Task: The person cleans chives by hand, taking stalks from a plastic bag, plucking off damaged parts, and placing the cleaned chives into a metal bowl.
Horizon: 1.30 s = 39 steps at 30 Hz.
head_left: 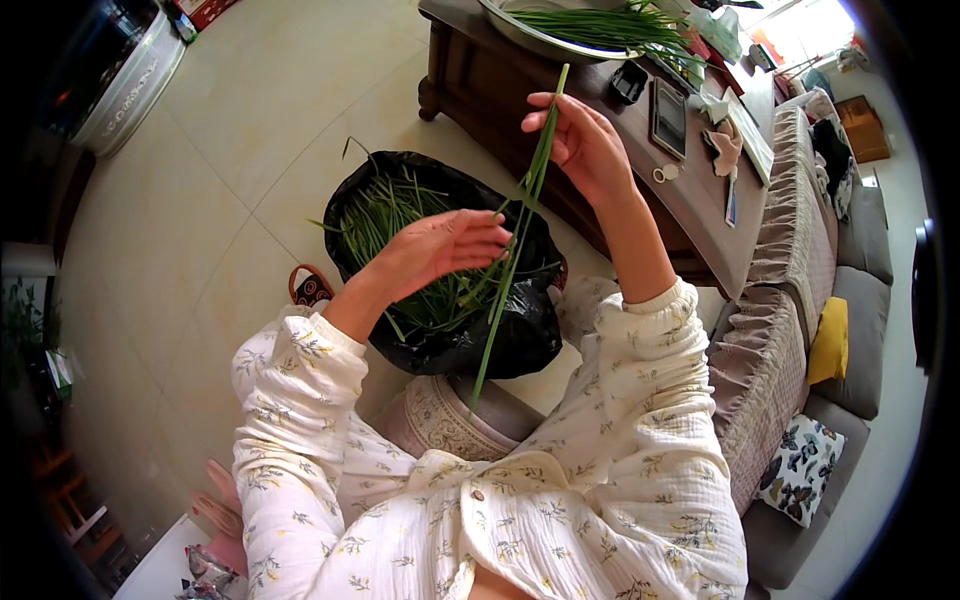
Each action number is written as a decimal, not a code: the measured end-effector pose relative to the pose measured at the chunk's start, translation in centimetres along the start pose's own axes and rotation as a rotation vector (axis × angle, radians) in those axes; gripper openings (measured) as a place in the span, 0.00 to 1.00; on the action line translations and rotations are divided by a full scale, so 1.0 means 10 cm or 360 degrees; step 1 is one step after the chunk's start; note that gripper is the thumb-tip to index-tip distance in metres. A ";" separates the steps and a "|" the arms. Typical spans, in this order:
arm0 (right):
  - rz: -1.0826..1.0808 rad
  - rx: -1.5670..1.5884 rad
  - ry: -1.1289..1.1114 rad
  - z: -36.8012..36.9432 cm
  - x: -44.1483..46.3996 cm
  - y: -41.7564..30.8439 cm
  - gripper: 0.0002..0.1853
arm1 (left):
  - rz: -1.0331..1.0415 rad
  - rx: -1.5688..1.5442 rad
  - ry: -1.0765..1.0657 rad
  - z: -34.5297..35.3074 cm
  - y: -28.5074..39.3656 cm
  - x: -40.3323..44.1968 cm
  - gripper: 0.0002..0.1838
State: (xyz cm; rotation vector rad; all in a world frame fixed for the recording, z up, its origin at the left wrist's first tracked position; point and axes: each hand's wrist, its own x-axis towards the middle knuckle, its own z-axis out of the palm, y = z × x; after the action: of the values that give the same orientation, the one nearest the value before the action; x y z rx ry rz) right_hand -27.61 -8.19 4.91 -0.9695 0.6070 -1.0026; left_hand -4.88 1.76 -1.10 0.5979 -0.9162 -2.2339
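A few long garlic chives point(540, 165) slant down from my right hand point(590, 145), pinched near their pale upper ends between thumb and fingers. My left hand point(440, 248) is at the middle of the same stalks, its thumb and fingertips closed on a leaf there. The lower leaf tips hang towards my lap. Below both hands, a black plastic bag point(520, 335) stands open on the floor, holding a heap of loose green chives point(400, 215).
A dark wooden table point(690, 215) stands at the right, bearing a metal basin point(500, 22) of chives, a black tray point(628, 82) and a tablet-like device point(668, 118). Beyond it is a covered sofa point(765, 370). Tiled floor point(220, 180) extends to the left.
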 end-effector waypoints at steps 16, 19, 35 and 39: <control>-0.0322 -0.0160 0.0434 -0.32 0.04 -0.21 0.15 | -0.0227 -0.0187 -0.0262 0.01 -0.03 -0.10 0.25; -0.0349 -0.0137 0.0471 -0.33 0.04 -0.22 0.15 | -0.0202 -0.0115 -0.0227 0.00 -0.09 -0.10 0.21; -0.0353 -0.0164 0.0433 -0.26 0.05 -0.17 0.15 | 0.0139 0.0309 0.0040 -0.03 -0.16 -0.01 0.15; -0.0363 -0.0181 0.0485 -0.25 0.07 -0.15 0.14 | 0.0187 0.0315 0.0069 -0.08 -0.17 0.00 0.13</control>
State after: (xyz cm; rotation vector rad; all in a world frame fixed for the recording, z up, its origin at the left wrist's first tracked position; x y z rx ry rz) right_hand -29.92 -10.08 5.06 -1.0095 0.8262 -1.3452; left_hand -5.04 2.35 -2.91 0.6615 -1.1295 -2.0331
